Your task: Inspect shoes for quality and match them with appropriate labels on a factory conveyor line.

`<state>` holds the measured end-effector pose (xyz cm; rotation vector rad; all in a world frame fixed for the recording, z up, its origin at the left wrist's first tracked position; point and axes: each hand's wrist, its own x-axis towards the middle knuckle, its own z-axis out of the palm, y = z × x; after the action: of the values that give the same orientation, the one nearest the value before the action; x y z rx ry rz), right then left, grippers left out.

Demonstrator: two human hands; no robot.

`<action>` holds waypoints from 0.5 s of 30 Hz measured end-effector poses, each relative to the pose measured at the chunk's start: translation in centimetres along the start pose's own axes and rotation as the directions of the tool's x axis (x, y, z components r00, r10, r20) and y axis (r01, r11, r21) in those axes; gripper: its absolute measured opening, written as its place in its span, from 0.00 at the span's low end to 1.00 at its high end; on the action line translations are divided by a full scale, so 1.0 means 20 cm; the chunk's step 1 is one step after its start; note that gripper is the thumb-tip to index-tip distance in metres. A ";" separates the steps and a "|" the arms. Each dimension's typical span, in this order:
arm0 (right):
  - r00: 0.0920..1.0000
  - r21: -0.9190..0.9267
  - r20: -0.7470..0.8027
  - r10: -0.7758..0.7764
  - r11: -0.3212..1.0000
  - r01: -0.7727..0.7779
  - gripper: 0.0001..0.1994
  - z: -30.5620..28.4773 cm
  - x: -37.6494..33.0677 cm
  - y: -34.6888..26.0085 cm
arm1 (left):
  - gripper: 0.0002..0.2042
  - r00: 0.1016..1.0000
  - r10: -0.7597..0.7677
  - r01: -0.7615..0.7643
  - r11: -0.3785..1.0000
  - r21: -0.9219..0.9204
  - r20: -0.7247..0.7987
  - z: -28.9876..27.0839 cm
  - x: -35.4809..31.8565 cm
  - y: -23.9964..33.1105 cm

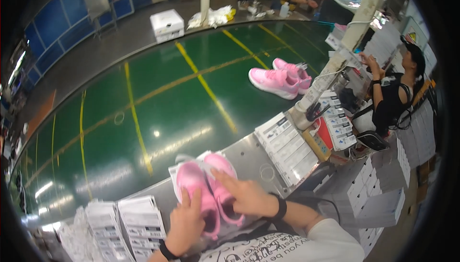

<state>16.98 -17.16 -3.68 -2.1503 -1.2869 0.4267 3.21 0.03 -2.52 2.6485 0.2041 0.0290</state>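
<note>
Two pink shoes (211, 190) lie side by side on white wrapping paper (178, 175) on the metal table edge (249, 159) in front of me. My left hand (184, 223) rests flat on the left shoe, fingers pointing up. My right hand (244, 195) lies across the right shoe with its fingers spread, pressing on it. Both wrists wear black bands. Neither hand grips anything that I can see.
A second pair of pink shoes (280, 79) sits on the green conveyor belt (158, 104). Stacks of flat white boxes (287, 149) lie to the right and more white boxes (129, 223) at lower left. A person in black (395, 94) works at right by a pole (335, 56).
</note>
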 end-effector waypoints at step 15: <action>0.935 -0.129 -0.309 -0.172 0.982 0.139 0.44 -0.65 0.25 -0.50 | 0.25 0.898 0.128 -0.067 0.985 0.157 -0.422 -0.77 0.17 0.27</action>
<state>19.59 -13.37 12.81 -2.0759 -1.3018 -0.0565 6.38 2.96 13.48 2.7542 0.2230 0.6629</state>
